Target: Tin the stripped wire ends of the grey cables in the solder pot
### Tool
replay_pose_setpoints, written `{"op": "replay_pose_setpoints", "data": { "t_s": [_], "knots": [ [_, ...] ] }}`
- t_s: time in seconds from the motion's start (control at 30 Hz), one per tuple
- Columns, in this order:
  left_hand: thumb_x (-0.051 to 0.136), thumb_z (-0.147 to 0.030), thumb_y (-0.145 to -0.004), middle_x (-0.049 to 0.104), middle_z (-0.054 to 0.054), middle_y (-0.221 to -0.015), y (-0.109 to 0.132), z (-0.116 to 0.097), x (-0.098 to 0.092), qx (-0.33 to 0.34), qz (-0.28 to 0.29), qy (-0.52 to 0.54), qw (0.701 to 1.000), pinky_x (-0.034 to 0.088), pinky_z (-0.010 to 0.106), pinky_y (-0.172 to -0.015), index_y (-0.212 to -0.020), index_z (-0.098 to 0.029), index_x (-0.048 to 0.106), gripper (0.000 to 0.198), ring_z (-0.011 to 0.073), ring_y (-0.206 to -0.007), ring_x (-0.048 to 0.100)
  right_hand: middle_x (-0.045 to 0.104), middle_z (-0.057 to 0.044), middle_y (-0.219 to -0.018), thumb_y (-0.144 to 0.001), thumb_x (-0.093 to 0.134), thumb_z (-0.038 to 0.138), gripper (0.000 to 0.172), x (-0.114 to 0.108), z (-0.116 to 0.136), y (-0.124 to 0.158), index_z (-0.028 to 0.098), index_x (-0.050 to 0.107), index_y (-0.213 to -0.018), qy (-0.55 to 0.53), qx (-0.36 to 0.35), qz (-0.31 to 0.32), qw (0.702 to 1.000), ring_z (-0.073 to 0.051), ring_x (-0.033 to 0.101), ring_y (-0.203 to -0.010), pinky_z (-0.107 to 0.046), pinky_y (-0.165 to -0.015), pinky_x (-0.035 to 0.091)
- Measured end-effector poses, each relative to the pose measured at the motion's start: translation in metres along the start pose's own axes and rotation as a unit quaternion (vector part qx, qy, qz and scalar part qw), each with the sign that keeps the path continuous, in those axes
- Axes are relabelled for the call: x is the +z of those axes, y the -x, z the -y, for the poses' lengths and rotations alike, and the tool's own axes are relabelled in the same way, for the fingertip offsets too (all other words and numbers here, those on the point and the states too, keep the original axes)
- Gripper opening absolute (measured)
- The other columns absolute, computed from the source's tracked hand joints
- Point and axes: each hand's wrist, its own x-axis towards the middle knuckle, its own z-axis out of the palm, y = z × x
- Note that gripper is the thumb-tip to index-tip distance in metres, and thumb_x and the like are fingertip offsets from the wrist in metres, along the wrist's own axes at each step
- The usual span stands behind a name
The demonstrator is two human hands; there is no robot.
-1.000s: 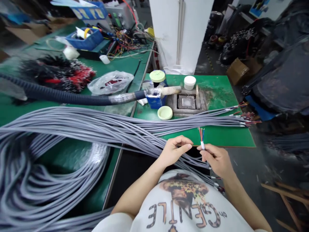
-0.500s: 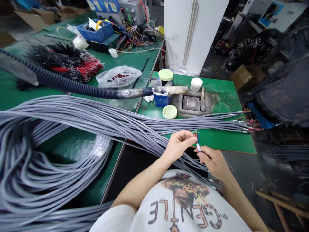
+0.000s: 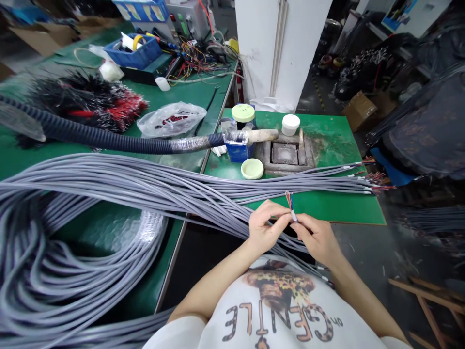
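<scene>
Between my two hands stands the end of a cable, wrapped in white, with thin red, brown and blue wires fanning upward from it. My left hand pinches the white part from the left, thumb and forefinger together at the base of the wires. From the right, my right hand grips the same cable end just below. Behind them a bundle of grey cables runs across the bench, its stripped, coloured ends lying at the right edge.
Past the cables sit a soldering pot, a white jar, a pale green lid and a blue box. A ribbed hose crosses the bench from the left. A large cable coil fills the left side.
My left hand has moved down from the wire tips to the white part. The wires stand more freely visible. My right hand keeps its hold, and the view has shifted slightly.
</scene>
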Motion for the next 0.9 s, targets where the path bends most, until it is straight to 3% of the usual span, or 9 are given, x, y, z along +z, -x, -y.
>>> {"op": "replay_pose_setpoints", "data": {
  "t_s": [0.1,0.2,0.43,0.57,0.9],
  "knots": [
    [0.065,-0.018,-0.080,0.070,0.004,-0.077,-0.002,-0.002,-0.004,0.101,0.046,-0.086,0.990,0.050,0.028,-0.066,-0.089,-0.020,0.069,0.010,0.0139,-0.070,0.062,0.067,-0.003,-0.073,-0.095,0.043,0.030,0.025,0.005,0.002,-0.002,0.018,0.064,-0.092,0.040,-0.030,-0.016,0.999,-0.013,0.061,-0.064,-0.023,-0.062,0.040],
    [0.064,-0.018,-0.081,0.069,0.003,-0.077,-0.006,-0.003,-0.007,0.114,0.061,-0.151,0.980,0.049,0.028,-0.068,-0.094,-0.020,0.067,0.014,0.0137,-0.070,0.061,0.069,-0.004,-0.077,-0.096,0.042,0.030,0.025,0.010,-0.001,-0.002,0.018,0.064,-0.094,0.074,-0.047,-0.028,0.996,-0.014,0.064,-0.066,-0.024,-0.063,0.040],
    [0.062,-0.028,-0.084,0.065,0.002,-0.072,-0.002,-0.001,-0.004,-0.033,0.005,-0.107,0.994,0.046,0.027,-0.062,-0.080,-0.020,0.067,0.010,0.0123,-0.063,0.054,0.072,-0.005,-0.078,-0.097,0.041,0.032,0.026,0.014,-0.003,0.000,0.019,0.063,-0.101,0.128,-0.062,-0.044,0.989,-0.015,0.065,-0.065,-0.024,-0.060,0.039],
    [0.064,-0.031,-0.082,0.065,0.002,-0.075,0.000,0.000,-0.003,-0.073,-0.003,-0.074,0.995,0.047,0.027,-0.064,-0.079,-0.020,0.068,0.012,0.0138,-0.067,0.056,0.071,-0.005,-0.076,-0.097,0.041,0.030,0.025,0.016,-0.003,0.000,0.019,0.064,-0.098,0.148,-0.073,-0.048,0.985,-0.015,0.064,-0.065,-0.024,-0.061,0.037],
    [0.068,-0.030,-0.078,0.064,0.001,-0.074,-0.009,-0.009,-0.016,-0.156,0.046,-0.070,0.984,0.045,0.024,-0.062,-0.084,-0.018,0.071,0.014,0.0098,-0.061,0.050,0.068,-0.005,-0.067,-0.097,0.042,0.029,0.026,0.015,0.001,-0.006,0.015,0.062,-0.087,0.213,-0.106,-0.041,0.970,-0.015,0.062,-0.060,-0.026,-0.057,0.031]
  ]
}}
